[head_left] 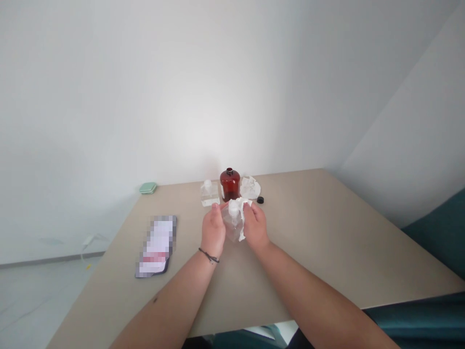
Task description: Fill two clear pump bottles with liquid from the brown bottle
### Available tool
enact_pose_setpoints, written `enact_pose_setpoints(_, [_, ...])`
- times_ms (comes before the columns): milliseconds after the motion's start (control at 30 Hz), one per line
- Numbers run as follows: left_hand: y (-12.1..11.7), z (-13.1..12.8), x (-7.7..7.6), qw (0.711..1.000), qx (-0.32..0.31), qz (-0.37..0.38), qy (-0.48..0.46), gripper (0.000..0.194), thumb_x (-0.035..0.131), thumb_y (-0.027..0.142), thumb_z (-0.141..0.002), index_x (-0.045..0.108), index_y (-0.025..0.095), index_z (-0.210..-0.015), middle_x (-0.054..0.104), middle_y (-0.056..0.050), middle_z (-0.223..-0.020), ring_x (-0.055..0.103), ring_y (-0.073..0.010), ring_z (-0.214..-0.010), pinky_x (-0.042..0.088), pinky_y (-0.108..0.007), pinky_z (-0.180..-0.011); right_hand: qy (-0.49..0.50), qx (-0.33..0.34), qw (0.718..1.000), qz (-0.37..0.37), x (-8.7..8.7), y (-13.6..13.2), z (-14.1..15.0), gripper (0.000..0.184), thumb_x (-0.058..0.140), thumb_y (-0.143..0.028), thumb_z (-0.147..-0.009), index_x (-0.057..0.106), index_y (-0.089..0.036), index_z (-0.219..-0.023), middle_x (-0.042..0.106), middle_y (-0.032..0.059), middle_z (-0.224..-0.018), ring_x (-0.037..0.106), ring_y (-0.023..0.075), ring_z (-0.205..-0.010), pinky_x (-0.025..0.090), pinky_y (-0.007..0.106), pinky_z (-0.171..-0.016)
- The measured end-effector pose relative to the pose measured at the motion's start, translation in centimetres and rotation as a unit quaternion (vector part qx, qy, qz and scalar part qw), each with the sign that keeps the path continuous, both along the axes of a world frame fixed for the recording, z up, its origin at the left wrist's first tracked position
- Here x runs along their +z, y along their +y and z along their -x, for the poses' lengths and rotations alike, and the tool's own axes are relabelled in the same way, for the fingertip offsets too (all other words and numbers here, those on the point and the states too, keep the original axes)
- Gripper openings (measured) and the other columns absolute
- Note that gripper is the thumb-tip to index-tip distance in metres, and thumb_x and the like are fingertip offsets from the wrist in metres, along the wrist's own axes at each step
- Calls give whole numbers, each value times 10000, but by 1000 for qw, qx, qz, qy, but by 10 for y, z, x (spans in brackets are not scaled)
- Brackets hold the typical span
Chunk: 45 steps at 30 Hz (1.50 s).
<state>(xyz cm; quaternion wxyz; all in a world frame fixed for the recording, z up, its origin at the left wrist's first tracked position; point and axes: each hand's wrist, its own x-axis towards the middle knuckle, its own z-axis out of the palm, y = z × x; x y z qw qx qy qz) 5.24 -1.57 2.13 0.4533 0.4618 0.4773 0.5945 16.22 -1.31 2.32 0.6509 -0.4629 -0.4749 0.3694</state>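
Observation:
A clear plastic pouch (232,229) with a white cap is between my two hands over the middle of the table. My left hand (213,228) is closed on the pouch's left edge, thumb pointing up. In my right hand (256,224) is a crumpled white tissue (242,235), pressed against the pouch's right side. Just beyond my hands stands an uncapped amber bottle (230,183), with some dark liquid low in it. Left of the bottle stands a second clear pouch (210,195) with a white cap.
More crumpled white tissue (250,187) lies right of the bottle, near a small black cap (260,199). A phone (156,247) with a blurred screen lies on the left of the table (319,232). At the far left corner sits a green case (148,188). A wall rises behind.

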Motion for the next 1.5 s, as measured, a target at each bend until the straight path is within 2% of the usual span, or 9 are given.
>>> enact_pose_setpoints(167, [-2, 3, -4, 993, -37, -102, 50, 711, 501, 781, -807, 619, 190, -1184, 700, -126, -1170, 666, -281, -1072, 496, -393, -954, 27, -13, 999, 21, -6, 7, -1, 349, 526, -506, -882, 622, -196, -756, 615, -8, -712, 554, 151, -688, 438, 262, -637])
enact_pose_setpoints(300, [1, 5, -6, 986, -125, -106, 34, 916, 896, 542, -548, 442, 244, -1286, 596, -107, -1282, 600, -290, -1162, 470, -408, -997, 127, 118, 984, 48, -1, 10, -6, 362, 618, -503, -829, 714, -196, -992, 721, 37, -923, 648, 202, -861, 491, 308, -795])
enact_pose_setpoints(400, [1, 10, -4, 981, -177, -74, 22, 760, 881, 400, -637, 438, 254, -1238, 590, -81, -1240, 594, -260, -1128, 461, -411, -986, 208, 195, 954, 89, 7, 11, -9, 389, 714, -470, -750, 726, -190, -1020, 741, 48, -964, 670, 218, -898, 497, 328, -849])
enact_pose_setpoints(600, [-4, 14, 0, 960, -259, -103, -12, 643, 819, 354, -710, 421, 261, -1206, 578, -55, -1160, 595, -234, -1048, 476, -398, -928, 294, 177, 922, 178, 11, 14, -11, 331, 786, -389, -661, 689, -169, -889, 709, 42, -782, 649, 206, -728, 512, 336, -705])
enact_pose_setpoints(767, [-3, 10, -4, 961, -203, -186, -11, 642, 807, 414, -697, 444, 263, -1203, 460, -90, -1315, 494, -297, -1243, 401, -466, -1061, 365, 181, 891, 198, 13, 11, -3, 506, 786, -236, -620, 640, -219, -1104, 744, 30, -897, 688, 200, -791, 536, 342, -787])
enact_pose_setpoints(933, [-2, 7, -2, 966, -159, -200, -32, 659, 771, 497, -732, 439, 266, -1252, 474, -118, -1308, 476, -315, -1279, 398, -514, -1081, 447, 254, 834, 201, 20, -2, 8, 288, 715, -371, -760, 676, -244, -1016, 746, 23, -898, 698, 199, -857, 549, 347, -865])
enact_pose_setpoints(1233, [5, 18, -7, 969, -44, -211, 120, 722, 802, 481, -689, 443, 247, -1270, 516, -132, -1303, 476, -339, -1294, 348, -551, -1114, 433, 358, 799, 215, 31, -12, 10, 294, 605, -371, -840, 710, -190, -1046, 748, 51, -1061, 688, 189, -1024, 526, 288, -938])
enact_pose_setpoints(1400, [1, 17, -6, 960, -64, -262, 74, 714, 801, 510, -686, 446, 244, -1246, 504, -132, -1379, 477, -329, -1329, 367, -506, -1128, 402, 379, 807, 209, 30, -12, 10, 300, 643, -412, -816, 707, -220, -1037, 746, 45, -1014, 690, 219, -1008, 534, 343, -936])
enact_pose_setpoints(1500, [-2, 8, -9, 967, -115, -228, 5, 684, 758, 521, -741, 396, 269, -1264, 442, -134, -1462, 484, -315, -1335, 387, -500, -1124, 367, 340, 847, 182, 22, -13, 11, 406, 674, -530, -773, 696, -235, -1052, 727, 67, -1071, 668, 238, -1062, 524, 380, -969])
